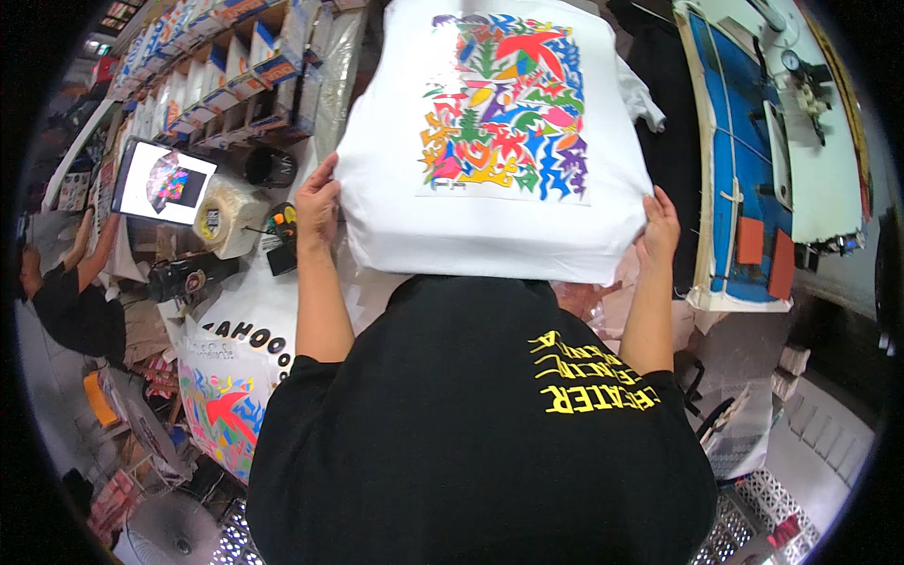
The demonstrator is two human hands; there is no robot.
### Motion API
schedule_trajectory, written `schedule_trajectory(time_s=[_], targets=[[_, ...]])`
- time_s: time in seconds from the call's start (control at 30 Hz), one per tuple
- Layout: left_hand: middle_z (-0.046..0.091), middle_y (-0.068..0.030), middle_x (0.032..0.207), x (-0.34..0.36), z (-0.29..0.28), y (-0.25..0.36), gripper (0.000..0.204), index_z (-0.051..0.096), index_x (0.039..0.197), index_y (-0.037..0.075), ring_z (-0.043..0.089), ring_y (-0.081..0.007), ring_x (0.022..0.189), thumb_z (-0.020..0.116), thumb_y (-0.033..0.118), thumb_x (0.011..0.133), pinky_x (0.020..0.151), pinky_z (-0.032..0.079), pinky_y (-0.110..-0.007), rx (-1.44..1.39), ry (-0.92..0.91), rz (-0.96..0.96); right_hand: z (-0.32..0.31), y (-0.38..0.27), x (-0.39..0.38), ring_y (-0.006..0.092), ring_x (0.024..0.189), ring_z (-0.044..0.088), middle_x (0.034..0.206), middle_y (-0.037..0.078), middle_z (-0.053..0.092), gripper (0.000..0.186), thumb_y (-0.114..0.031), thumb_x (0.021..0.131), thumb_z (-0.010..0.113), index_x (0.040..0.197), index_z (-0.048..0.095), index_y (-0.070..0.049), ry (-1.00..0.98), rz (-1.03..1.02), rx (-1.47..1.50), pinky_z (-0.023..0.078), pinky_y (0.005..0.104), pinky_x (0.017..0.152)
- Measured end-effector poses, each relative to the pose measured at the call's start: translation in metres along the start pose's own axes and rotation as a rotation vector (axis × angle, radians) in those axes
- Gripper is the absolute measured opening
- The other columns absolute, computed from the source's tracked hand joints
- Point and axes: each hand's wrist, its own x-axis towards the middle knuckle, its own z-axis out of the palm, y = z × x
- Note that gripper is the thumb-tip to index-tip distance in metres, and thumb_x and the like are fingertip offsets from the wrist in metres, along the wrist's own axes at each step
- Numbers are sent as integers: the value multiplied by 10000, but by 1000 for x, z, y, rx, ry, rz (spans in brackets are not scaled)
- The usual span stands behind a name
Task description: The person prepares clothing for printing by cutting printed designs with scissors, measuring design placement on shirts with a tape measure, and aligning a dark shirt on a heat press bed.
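In front of me a white T-shirt [490, 231] lies stretched smooth over a broad, flat support, which the cloth hides. On it sits a sheet with a colourful print [508, 122] of leaf, bird and wavy shapes; its lower edge shows as a straight line. My left hand [318, 202] grips the shirt at its left edge, fingers bent against the cloth. At the right edge my right hand [661, 226] pinches the fabric near the lower corner, fingertips partly hidden. A white sleeve [642, 99] hangs off at the right.
Cardboard bins [240, 89] stand at the far left. Nearer are a tablet [165, 184], a big tape roll [229, 215] and another printed sheet [221, 405]. A blue-topped table [725, 151] with machine parts stands right. Another person [80, 306] is at the left; a fan [172, 527] stands below.
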Motion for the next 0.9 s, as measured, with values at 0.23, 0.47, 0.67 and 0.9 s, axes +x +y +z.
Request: schedule_trajectory(time_s=[0.23,0.47,0.67,0.9], targets=[[677,-88,1131,-30,-17,-21,367,597,1224,-1,653,-195,1000,591,287,996,861,536,-359,348,-63,-477,-27,2,-48,181,995,663,1106,129,709,356,-250,960,675,1175,645,32,-257,432,-100,508,334,907],[676,-76,1059,-60,-29,-66,391,656,1098,-17,630,-171,962,566,356,1021,863,506,-319,389,218,-67,-42,30,-62,169,917,648,1056,92,682,284,-204,998,613,1161,641,27,-8,157,-323,530,310,822],[679,-58,968,-65,-12,-51,291,598,1106,-2,630,-130,855,598,274,1016,772,524,-285,-66,149,-98,-44,28,-60,192,951,666,1079,115,683,337,-246,1028,568,1194,596,47,-66,165,-151,539,325,857],[695,-73,973,-61,-12,-55,265,623,1070,3,643,-143,819,615,259,1003,752,532,-289,-146,177,-93,-33,26,-65,209,948,671,1116,119,681,397,-270,1032,558,1263,548,53,-89,238,-112,536,335,857]])
